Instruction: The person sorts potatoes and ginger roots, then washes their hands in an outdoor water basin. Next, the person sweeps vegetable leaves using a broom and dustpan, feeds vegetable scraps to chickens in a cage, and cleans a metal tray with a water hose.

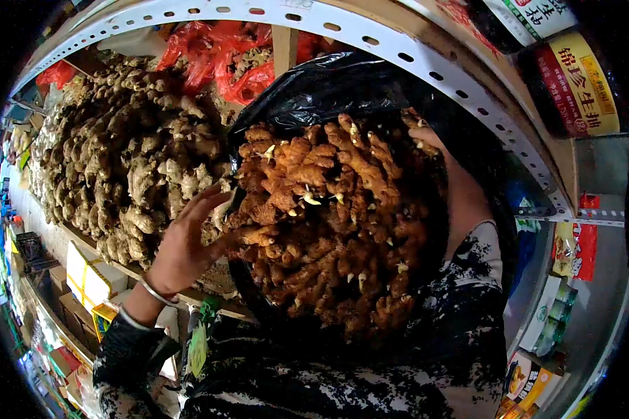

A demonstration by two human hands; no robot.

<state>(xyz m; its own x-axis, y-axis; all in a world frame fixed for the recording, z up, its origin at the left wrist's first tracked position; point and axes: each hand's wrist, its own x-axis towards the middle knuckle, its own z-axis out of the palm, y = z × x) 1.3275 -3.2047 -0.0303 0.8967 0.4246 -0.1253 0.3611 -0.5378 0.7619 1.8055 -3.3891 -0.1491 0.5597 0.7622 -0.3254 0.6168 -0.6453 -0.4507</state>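
A black plastic bag [314, 87] stands wide open in front of me, full of reddish-brown knobbly roots [328, 209] that look like turmeric, some with pale sprouts. My left hand [189, 241] is at the bag's left side, thumb and fingers apart, fingertips by the rim and the nearest roots. On the far right side, my right hand [428, 137] reaches inside the bag along its wall, beside a root at the top. Its fingers are mostly hidden, so whether it grips anything does not show.
A big heap of tan ginger [129, 153] lies left of the bag, held by a wooden edge [223, 307]. Red plastic bags [220, 59] lie behind. A white perforated metal rail [356, 31] arches overhead; bottles [580, 84] stand upper right, and packets [573, 251] line the right shelf.
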